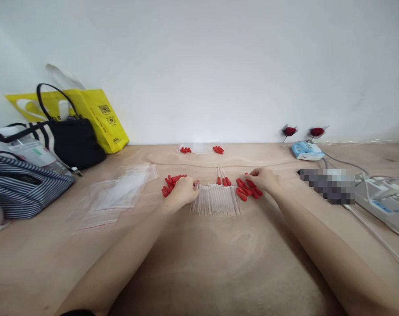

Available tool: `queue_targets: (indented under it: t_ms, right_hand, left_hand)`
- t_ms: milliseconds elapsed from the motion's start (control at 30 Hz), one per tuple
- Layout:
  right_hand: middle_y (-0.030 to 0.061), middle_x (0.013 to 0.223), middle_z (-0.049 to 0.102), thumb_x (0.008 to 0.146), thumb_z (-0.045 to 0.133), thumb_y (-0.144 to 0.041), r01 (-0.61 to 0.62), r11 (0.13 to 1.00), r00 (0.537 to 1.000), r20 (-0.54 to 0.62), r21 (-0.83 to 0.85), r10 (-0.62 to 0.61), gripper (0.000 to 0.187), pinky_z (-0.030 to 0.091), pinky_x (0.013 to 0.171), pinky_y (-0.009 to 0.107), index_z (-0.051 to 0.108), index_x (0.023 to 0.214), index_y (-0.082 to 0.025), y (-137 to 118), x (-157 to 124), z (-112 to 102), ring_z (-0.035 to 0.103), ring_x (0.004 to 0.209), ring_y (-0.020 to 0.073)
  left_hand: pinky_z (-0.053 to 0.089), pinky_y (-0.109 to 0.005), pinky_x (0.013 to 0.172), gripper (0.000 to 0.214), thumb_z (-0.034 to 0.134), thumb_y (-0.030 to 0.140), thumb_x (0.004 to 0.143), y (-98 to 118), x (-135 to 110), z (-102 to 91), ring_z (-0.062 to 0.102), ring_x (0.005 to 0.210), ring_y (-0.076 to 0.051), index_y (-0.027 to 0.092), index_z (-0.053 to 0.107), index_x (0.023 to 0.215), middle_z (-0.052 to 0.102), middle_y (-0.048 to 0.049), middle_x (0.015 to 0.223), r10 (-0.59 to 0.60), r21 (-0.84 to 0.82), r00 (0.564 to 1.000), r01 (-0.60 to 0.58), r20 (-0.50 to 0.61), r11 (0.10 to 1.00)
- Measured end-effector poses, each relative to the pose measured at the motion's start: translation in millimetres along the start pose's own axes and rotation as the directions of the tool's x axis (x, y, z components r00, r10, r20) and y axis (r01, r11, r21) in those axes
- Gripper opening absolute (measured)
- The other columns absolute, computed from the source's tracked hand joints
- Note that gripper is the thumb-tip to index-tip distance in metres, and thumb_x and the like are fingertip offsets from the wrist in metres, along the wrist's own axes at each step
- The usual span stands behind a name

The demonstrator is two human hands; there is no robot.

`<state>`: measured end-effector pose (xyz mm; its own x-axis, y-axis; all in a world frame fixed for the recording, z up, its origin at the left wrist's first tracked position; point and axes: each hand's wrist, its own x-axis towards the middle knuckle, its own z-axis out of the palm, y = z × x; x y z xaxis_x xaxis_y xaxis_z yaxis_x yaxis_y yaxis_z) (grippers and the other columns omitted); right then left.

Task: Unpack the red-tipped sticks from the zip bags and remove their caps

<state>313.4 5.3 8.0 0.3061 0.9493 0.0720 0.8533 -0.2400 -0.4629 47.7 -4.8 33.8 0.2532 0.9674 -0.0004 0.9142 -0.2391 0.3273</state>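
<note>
A row of thin clear glass dropper tubes (215,199) lies side by side on the wooden table. At its left end, my left hand (183,189) pinches a red rubber bulb (196,183); whether a tube is in it too, I cannot tell. A pile of red bulbs (168,186) lies just beyond that hand. On the right, my right hand (263,179) grips another red bulb (247,174) between the fingertips, over a second pile of red bulbs (247,189). Behind the row lie several droppers with red bulbs fitted (223,180), their tips pointing away from me.
Clear zip bags (123,191) lie spread on the left. A bag with red bulbs (199,148) rests by the wall. Handbags (77,142) and a yellow bag (112,127) stand far left. Tissues (307,150), a power strip (383,197) and cables are on the right.
</note>
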Motion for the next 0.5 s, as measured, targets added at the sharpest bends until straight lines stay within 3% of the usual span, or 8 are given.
queue_targets:
  t_ms: [167,367,500]
  right_hand:
    - [0.0038,0.061,0.063,0.069,0.051,-0.041,0.004,0.999,1.0,-0.008,-0.045,-0.004,0.024,0.033,0.071,0.035,0.065,0.068,-0.022,-4.0,-1.6,7.5,0.057,0.069,0.0209]
    - [0.0049,0.059,0.062,0.069,0.05,-0.049,-0.017,0.991,1.0,-0.009,-0.13,0.016,0.031,0.031,0.076,0.041,0.064,0.065,-0.022,-7.6,-1.3,9.3,0.057,0.07,0.0233]
    - [0.0053,0.064,0.063,0.072,0.045,-0.049,-0.02,0.986,0.999,-0.042,-0.163,0.013,0.034,0.03,0.079,0.043,0.063,0.066,-0.022,-11.5,-1.4,7.0,0.057,0.073,0.0231]
  left_hand:
    - [0.041,-0.026,0.055,0.006,0.055,0.016,0.064,1.2,-2.2,3.8,0.059,0.057,-0.018,0.014,0.061,0.065,0.062,-0.0038,0.056,0.045,0.053,0.998,-0.043,-0.042,0.998]
    - [0.043,-0.027,0.056,0.009,0.057,0.021,0.067,0.6,-5.2,3.2,0.06,0.061,-0.019,0.014,0.062,0.07,0.063,-0.0059,0.064,0.08,0.092,0.993,-0.072,-0.089,0.993]
    - [0.046,-0.029,0.061,0.015,0.051,0.022,0.075,-6.6,-15.5,7.7,0.059,0.065,-0.018,0.015,0.062,0.082,0.064,-0.0058,0.071,0.193,0.079,0.948,-0.178,-0.254,0.981]
